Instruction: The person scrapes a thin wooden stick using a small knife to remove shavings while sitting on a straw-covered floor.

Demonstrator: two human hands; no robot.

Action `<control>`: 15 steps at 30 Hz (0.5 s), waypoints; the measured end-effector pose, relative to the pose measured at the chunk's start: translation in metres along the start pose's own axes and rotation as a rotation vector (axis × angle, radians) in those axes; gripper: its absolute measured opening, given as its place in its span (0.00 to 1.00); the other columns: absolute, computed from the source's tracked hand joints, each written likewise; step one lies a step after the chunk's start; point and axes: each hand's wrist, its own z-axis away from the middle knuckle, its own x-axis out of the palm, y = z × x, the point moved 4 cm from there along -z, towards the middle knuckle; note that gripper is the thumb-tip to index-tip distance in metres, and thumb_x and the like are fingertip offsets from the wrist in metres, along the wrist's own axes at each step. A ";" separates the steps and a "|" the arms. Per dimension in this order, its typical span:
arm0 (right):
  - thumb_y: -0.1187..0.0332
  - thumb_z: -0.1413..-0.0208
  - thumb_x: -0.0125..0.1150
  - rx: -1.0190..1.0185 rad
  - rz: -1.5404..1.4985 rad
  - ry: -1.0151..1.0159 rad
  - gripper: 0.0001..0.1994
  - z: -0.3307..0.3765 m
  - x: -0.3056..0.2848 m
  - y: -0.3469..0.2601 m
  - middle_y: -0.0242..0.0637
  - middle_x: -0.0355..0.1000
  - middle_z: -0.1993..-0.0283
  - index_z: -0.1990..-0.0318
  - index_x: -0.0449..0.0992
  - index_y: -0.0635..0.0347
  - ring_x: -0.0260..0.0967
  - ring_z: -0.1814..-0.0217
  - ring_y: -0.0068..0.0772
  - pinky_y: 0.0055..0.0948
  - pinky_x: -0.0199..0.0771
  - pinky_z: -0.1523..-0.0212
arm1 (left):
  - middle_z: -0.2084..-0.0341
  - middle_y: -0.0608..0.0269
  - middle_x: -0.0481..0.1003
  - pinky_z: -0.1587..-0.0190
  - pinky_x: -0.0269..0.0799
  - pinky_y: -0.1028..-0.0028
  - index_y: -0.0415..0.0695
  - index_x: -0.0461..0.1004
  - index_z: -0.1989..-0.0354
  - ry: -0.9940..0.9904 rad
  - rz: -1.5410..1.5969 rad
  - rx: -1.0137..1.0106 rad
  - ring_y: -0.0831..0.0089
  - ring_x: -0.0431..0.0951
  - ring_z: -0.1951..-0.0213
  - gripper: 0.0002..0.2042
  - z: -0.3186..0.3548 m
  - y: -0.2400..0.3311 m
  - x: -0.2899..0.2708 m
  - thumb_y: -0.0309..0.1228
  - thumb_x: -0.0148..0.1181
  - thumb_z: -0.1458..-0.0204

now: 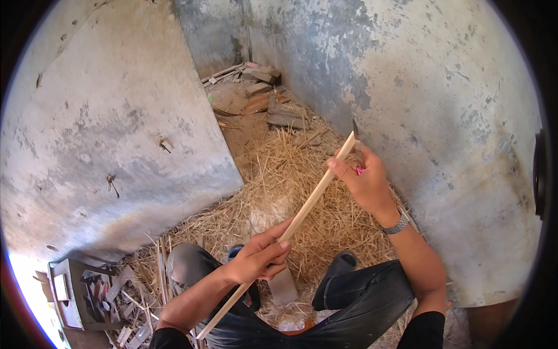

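Note:
A long, pale, split strip that looks like bamboo or wood (311, 200) runs slantwise across my lap, its upper end near the right wall. My left hand (260, 255) is closed around its lower middle, thumb on top. Close to the upper end, my right hand (369, 181) is closed on a knife; the short dark knife blade (356, 128) points up beside the strip's tip, and a bit of pink shows in the palm. The right thumb presses on the strip. Most of the knife handle is hidden by the fingers.
Loose straw and shavings (314, 232) cover the ground around my feet. A block (283, 286) lies between my legs. Worn walls stand at left (116, 116) and right (453, 145). Bricks and rubble (258, 87) fill the far corner. An open box of scraps (87, 296) is at lower left.

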 end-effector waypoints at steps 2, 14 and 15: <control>0.53 0.41 0.70 -0.032 0.018 -0.037 0.20 0.003 0.005 -0.004 0.19 0.60 0.86 0.55 0.78 0.62 0.50 0.85 0.09 0.20 0.49 0.83 | 0.79 0.69 0.58 0.83 0.51 0.81 0.53 0.43 0.22 -0.013 0.010 -0.014 0.83 0.55 0.84 0.27 0.000 -0.001 -0.003 0.30 0.39 0.28; 0.45 0.32 0.49 -0.273 0.628 -0.219 0.28 0.043 0.053 -0.025 0.44 0.67 0.87 0.76 0.74 0.59 0.67 0.87 0.49 0.41 0.65 0.86 | 0.83 0.72 0.59 0.85 0.54 0.83 0.55 0.43 0.22 0.116 0.026 0.087 0.84 0.56 0.86 0.28 -0.005 -0.002 -0.011 0.34 0.43 0.28; 0.45 0.32 0.49 -0.301 0.665 -0.218 0.28 0.046 0.059 -0.026 0.44 0.67 0.88 0.76 0.74 0.58 0.68 0.88 0.49 0.42 0.66 0.86 | 0.83 0.73 0.57 0.85 0.52 0.83 0.57 0.43 0.22 0.101 0.080 0.081 0.84 0.54 0.86 0.29 -0.004 -0.003 -0.011 0.33 0.44 0.28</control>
